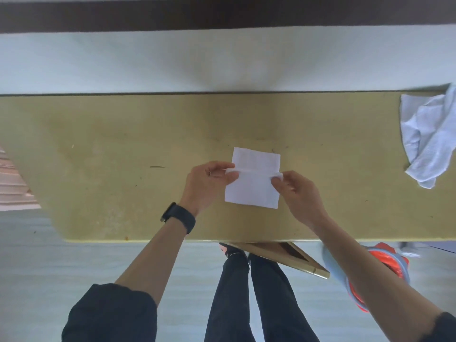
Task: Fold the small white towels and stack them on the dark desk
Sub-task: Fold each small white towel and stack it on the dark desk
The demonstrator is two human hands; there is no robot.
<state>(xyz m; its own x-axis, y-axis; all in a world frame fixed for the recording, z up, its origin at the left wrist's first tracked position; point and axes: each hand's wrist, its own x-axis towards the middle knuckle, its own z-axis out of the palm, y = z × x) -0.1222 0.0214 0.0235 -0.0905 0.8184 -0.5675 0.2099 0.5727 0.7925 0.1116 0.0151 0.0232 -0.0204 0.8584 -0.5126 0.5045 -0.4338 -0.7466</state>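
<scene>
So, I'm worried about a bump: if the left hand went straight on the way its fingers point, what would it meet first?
The left hand points along the raised fold of the small white towel it pinches; going on, it would likely meet the right hand pinching the other end.

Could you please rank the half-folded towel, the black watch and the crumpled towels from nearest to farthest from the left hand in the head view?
1. Half-folded towel: in the left hand's grip, at centre.
2. Black watch: on that wrist.
3. Crumpled towels: at the far right.
</scene>
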